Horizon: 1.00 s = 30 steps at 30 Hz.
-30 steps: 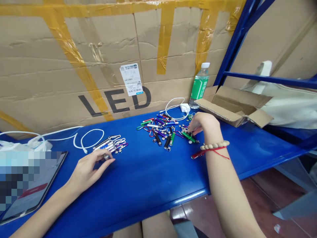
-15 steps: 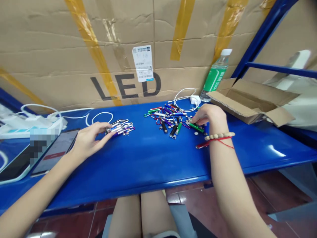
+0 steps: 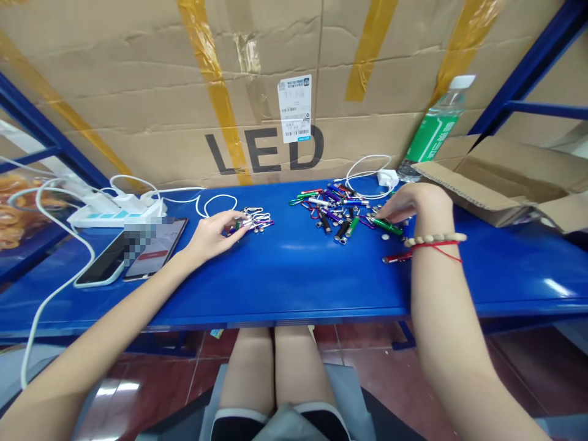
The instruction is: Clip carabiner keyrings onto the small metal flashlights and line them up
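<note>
My left hand is closed around the near ends of a small row of keychain flashlights, thumb on the near side and fingers on the far side. Their silver clips point away to the right, and the fingers partly cover the barrels. My right hand is bent down at the wrist, its fingertips at the right edge of a loose pile of coloured keychain flashlights. A green flashlight lies just below those fingertips; what they pinch, if anything, is hidden. Close to my right wrist lies a red flashlight.
Two phones and a white power strip with cables are on the left of the blue table. A water bottle, a white charger and an open cardboard box stand at the right back. Behind is a large carton.
The view has swung left, so everything appears farther right. Both hands stay at the same flashlights, with only slight finger movement; the left fingers now hide more of the barrels.
</note>
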### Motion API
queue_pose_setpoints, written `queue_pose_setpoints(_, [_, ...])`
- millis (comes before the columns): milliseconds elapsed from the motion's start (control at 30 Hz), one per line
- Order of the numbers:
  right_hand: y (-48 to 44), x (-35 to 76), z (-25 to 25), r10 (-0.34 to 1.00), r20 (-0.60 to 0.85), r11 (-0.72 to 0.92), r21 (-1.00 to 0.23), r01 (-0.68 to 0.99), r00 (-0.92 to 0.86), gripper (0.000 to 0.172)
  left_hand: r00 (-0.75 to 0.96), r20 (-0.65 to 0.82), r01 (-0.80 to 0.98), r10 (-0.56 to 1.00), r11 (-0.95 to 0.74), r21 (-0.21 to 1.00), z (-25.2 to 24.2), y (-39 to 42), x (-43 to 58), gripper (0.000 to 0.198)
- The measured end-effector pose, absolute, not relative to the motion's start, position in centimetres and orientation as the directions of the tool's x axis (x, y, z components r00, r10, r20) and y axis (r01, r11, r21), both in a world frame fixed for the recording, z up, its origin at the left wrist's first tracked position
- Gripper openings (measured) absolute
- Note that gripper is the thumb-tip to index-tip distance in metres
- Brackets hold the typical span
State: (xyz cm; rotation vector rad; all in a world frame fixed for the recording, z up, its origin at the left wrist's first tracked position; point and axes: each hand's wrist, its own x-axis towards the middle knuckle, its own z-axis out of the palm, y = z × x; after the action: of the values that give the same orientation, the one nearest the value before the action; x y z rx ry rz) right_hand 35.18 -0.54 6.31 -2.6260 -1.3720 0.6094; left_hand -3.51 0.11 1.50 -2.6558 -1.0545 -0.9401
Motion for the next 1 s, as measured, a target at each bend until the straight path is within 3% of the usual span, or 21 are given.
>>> queue_pose_setpoints(100, [-0.5,35.0,6.4,0.705,-0.536,-0.674,-0.302,0.674,0.464,0.016,0.542,0.590,0.666,0.598,-0.734,0.133,1.3,0.3,-3.5,0.026])
queue_pose_setpoints(200, [-0.5,34.8,6.4,0.669,-0.579,-0.707,-0.301,0.640,0.467,0.014,0.534,0.573,0.671,0.622,-0.724,0.160,1.3,0.2,-3.4,0.027])
queue_pose_setpoints(500, [-0.7,33.2,7.3,0.659,-0.534,-0.697,-0.168,0.697,0.530,0.020,0.536,0.584,0.614,0.610,-0.756,0.226,1.5,-0.7,-3.0,0.024])
queue_pose_setpoints(733, [-0.5,33.2,7.2,0.691,-0.462,-0.669,-0.121,0.733,0.555,0.015,0.491,0.655,0.582,0.574,-0.776,0.244,1.9,-1.5,-2.8,0.021])
queue_pose_setpoints(1000, [-0.3,32.9,7.1,0.727,-0.414,-0.645,-0.138,0.751,0.548,0.011,0.465,0.629,0.588,0.623,-0.749,0.307,1.7,-1.6,-2.9,0.020])
